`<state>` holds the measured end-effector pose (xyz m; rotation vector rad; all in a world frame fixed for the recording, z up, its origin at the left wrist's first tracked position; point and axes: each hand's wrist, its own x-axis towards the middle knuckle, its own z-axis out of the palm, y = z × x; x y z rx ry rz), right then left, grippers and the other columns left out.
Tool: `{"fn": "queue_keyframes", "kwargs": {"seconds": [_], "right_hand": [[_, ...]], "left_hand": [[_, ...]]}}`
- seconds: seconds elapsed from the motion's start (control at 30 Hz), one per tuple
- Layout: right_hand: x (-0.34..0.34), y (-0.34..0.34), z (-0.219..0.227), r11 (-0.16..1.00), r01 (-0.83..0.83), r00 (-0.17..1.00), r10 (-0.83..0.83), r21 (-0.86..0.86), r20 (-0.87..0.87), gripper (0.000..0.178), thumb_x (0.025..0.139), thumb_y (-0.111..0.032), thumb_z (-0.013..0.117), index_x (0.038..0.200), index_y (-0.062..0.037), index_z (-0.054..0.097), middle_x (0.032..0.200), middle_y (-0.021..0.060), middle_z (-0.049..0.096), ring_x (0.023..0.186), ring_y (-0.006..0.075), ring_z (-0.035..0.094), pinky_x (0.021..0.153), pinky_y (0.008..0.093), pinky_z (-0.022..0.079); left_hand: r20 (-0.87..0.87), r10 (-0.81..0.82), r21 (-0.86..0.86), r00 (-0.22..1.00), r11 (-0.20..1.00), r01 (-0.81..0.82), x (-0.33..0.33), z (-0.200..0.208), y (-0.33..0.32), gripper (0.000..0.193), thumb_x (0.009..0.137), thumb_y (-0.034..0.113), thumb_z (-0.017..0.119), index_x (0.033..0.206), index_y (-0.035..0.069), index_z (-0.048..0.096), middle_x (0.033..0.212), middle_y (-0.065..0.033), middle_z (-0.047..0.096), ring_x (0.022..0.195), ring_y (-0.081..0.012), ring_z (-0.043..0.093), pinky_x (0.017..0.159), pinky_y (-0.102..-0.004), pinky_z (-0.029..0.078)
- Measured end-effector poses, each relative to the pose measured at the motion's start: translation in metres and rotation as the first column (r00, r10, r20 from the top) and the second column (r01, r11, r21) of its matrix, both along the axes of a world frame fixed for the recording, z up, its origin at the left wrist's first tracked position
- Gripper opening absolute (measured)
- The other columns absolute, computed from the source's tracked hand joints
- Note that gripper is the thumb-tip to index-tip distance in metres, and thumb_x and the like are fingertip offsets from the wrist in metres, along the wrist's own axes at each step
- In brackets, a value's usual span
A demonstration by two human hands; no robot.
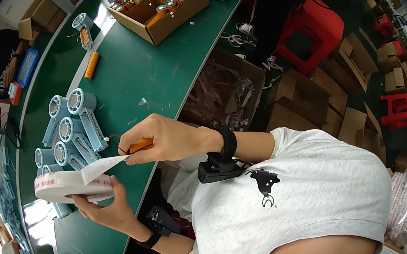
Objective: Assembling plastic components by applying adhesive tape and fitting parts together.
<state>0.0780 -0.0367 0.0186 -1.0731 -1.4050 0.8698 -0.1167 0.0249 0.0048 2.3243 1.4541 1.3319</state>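
My left hand [104,209] is closed on the rim of a large white roll of tape [57,184] with pinkish print, thumb at its side. From the roll a loose strip of tape [104,166] runs to my right hand [165,135], whose fingertips pinch its end. That same hand also grips an orange cylindrical battery [140,145] with thin wires, partly hidden by the fingers. Just beyond the roll, several light-blue plastic housings with round heads [71,128] stand and lie on the green table [154,76].
An open cardboard box [157,26] full of orange batteries sits at the far side. One loose battery [92,66] lies nearer. A box of scraps [224,89], red stools [313,32] and cartons [309,93] occupy the floor on the right. Other people work at the left and below.
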Motion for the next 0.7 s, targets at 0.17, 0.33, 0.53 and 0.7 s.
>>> {"fn": "queue_keyframes", "kwargs": {"seconds": [0.17,0.33,0.53,0.7], "right_hand": [[-0.001,-0.003,-0.015,0.993,0.015,0.983,-0.036,0.115,0.180,0.020,0.077,-0.013,0.065,0.090,-0.0005,0.057,0.070,0.0066,0.057,0.055,0.0141,0.048,0.056,0.0265,0.039],[0.023,-0.015,0.007,0.904,-0.390,0.920,0.390,-0.175,-0.036,0.032,0.079,-0.010,0.062,0.106,-0.0037,0.046,0.070,0.0082,0.058,0.057,0.0186,0.054,0.056,0.0315,0.040],[0.047,-0.010,0.038,0.894,-0.429,0.831,0.446,-0.129,0.332,0.037,0.079,-0.010,0.063,0.107,-0.0008,0.041,0.074,0.0131,0.061,0.066,0.0200,0.060,0.058,0.0313,0.044],[0.051,0.003,0.028,0.984,-0.170,0.978,0.162,0.050,0.128,0.035,0.078,-0.010,0.065,0.101,0.0043,0.044,0.078,0.0142,0.062,0.068,0.0169,0.059,0.061,0.0252,0.046]], "left_hand": [[0.593,0.073,-0.150,0.802,0.989,0.021,-0.027,0.019,0.023,0.053,0.076,0.014,0.062,0.121,-0.006,0.043,0.110,-0.0152,0.054,0.096,-0.0200,0.053,0.082,-0.0307,0.043],[0.630,0.175,-0.148,0.757,0.983,-0.105,-0.047,0.027,0.027,0.046,0.081,0.014,0.055,0.120,-0.007,0.044,0.107,-0.0145,0.055,0.094,-0.0192,0.054,0.082,-0.0294,0.043],[0.551,0.172,-0.241,0.816,0.970,-0.041,-0.050,0.010,0.032,0.045,0.082,0.012,0.055,0.120,-0.010,0.042,0.111,-0.0157,0.053,0.097,-0.0194,0.053,0.085,-0.0303,0.043],[0.598,0.154,-0.275,0.786,0.961,0.021,-0.043,-0.002,0.031,0.053,0.077,0.011,0.062,0.121,-0.010,0.041,0.113,-0.0172,0.053,0.099,-0.0219,0.053,0.087,-0.0320,0.042]]}}
